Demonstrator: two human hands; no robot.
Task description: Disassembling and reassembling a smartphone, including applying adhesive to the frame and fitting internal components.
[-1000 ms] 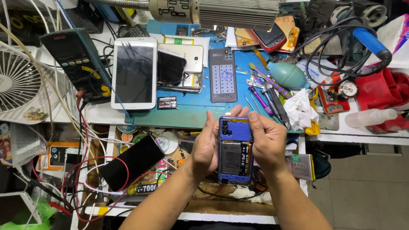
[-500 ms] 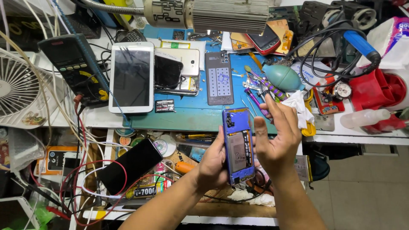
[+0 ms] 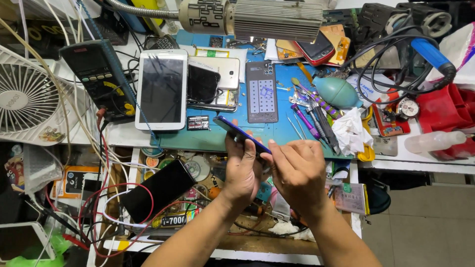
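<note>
My left hand [image 3: 242, 170] is closed around the lower end of a blue phone [image 3: 241, 133], fingers wrapped over its edge, and my right hand [image 3: 297, 173] pinches the same edge from the other side, fingertips [image 3: 269, 151] pressed where the two hands meet. The phone is tilted edge-on to me, its upper end poking up and left, clear of both palms, above the near edge of the blue work mat [image 3: 277, 131]. What worries me is the grip: only the lower part is held, so a slip of the pinching fingers could let the phone tip out and drop into the open drawer [image 3: 198, 168] of parts below, or onto the black phone [image 3: 158, 190] lying there. The white tablet [image 3: 162, 89] and the tweezers [image 3: 311, 118] lie farther out on the mat.
</note>
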